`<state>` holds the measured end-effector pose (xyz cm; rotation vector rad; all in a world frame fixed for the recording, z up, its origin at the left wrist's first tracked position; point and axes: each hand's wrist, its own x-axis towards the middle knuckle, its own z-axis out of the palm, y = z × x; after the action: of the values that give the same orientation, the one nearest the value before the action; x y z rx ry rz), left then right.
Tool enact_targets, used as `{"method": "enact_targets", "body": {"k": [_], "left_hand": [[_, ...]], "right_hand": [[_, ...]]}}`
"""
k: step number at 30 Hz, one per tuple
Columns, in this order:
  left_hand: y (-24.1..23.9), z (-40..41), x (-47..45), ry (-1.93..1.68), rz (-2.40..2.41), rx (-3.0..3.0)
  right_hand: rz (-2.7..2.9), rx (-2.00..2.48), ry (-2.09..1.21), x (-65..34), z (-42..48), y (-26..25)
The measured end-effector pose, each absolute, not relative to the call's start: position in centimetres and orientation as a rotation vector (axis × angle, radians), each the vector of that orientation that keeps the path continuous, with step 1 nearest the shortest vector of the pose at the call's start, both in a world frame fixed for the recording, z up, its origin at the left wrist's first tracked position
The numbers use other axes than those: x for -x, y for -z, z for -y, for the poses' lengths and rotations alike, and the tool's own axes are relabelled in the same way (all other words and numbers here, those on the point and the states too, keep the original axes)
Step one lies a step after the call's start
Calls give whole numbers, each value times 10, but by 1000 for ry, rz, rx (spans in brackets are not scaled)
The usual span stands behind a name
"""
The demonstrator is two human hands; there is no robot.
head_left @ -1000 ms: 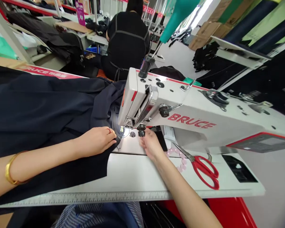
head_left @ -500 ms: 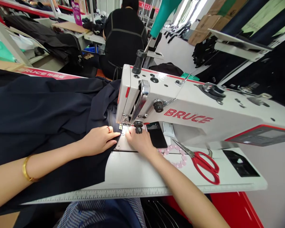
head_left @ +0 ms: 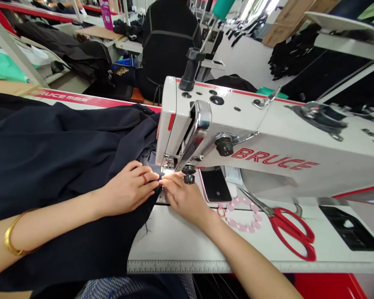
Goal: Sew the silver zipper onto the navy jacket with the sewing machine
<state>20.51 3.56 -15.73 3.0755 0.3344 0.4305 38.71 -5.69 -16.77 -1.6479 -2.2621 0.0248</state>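
Note:
Dark navy fabric (head_left: 65,166) covers the left of the sewing machine table, its edge running in under the presser foot (head_left: 167,169). My left hand (head_left: 132,189), wearing a red ring, rests on this cloth with its fingers closed together, tips at the edge just before the foot. My right hand (head_left: 187,199) is closed at the same edge from the other side, and its fingertips meet those of my left. The white sewing machine (head_left: 252,141) stands over them, its light shining on the fingertips. What the thumbs grip is partly hidden.
Right of my hands lie a phone (head_left: 216,187), a pink beaded bracelet (head_left: 255,216) and red-handled scissors (head_left: 294,232). A black tray (head_left: 350,228) is set in the table. A ruler strip (head_left: 174,265) follows the front edge. A person in black (head_left: 171,45) sits beyond.
The fingertips of both hands have come together at the fabric edge; before, they were a little apart. My left hand's fingers are closer together. The view has shifted nearer the machine.

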Motion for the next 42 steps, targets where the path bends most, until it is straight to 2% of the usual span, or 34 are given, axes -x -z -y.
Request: {"method": "enact_targets", "body": {"k": [6,16,25,35,39,42], "left_hand": [[162,-58,-223,-232,-483,-3067],[164,-53,-240,-401,-753,-2990],[170,-55,-242,-490,-831,-2992],[175,-68,-245,-432,-886,-2943],[157,-35,-226,-308,-765,-3024],[149,7,-195,-236,-612,-3109]], "right_hand": [[2290,1722,-67,-381,59,176],[2255,1862,39,-388,54,173],[2255,1877,-47,-390,53,170],[2196,1920,20,-391,50,171],[2165,1936,27,-381,69,169],[2264,1729,-54,-360,95,169]]}}
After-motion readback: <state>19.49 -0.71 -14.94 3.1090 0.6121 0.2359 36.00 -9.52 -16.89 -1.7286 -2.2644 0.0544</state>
